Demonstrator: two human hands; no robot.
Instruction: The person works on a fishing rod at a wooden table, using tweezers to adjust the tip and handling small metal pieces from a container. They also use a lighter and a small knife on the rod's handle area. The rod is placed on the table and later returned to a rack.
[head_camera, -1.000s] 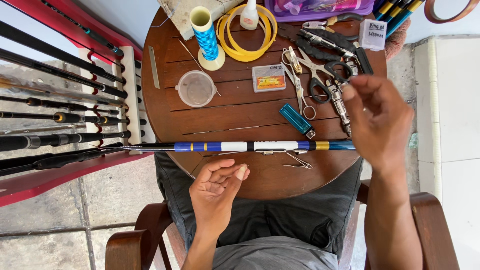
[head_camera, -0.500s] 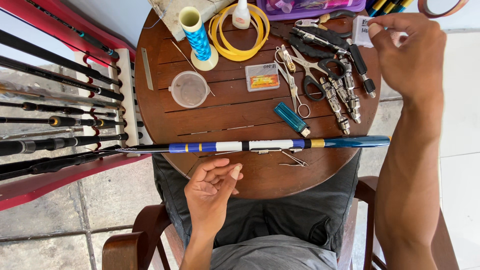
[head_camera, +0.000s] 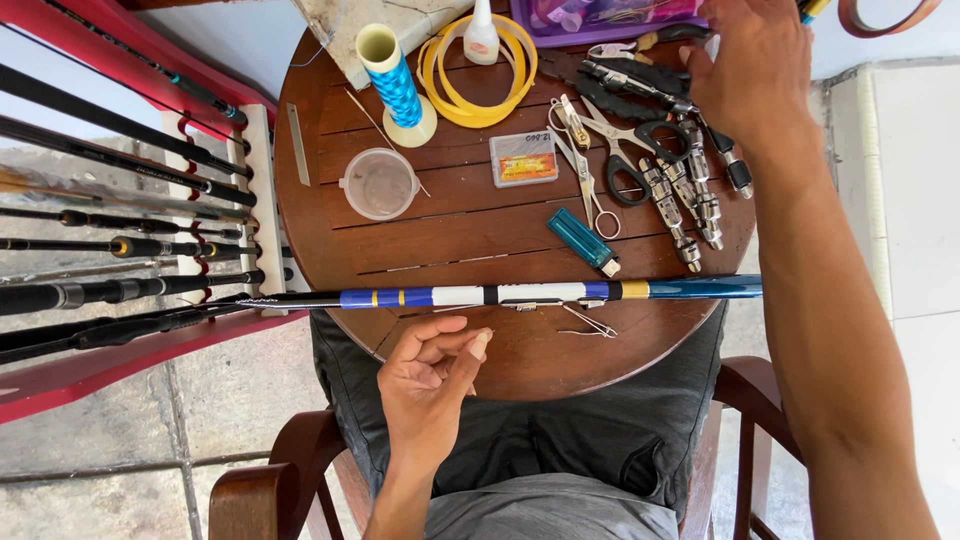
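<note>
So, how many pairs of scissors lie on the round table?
2. Black-handled scissors lie right of the small orange box, near the right hand. Slim metal scissors lie just left of them, handle loop toward the blue lighter. The hand may hide more.

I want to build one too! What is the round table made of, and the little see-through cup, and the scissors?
The round table looks like dark stained wood: you can see slats and grain. The cup seems clear plastic, slightly cloudy. The scissors look like shiny metal blades with black handles, probably plastic.
</note>
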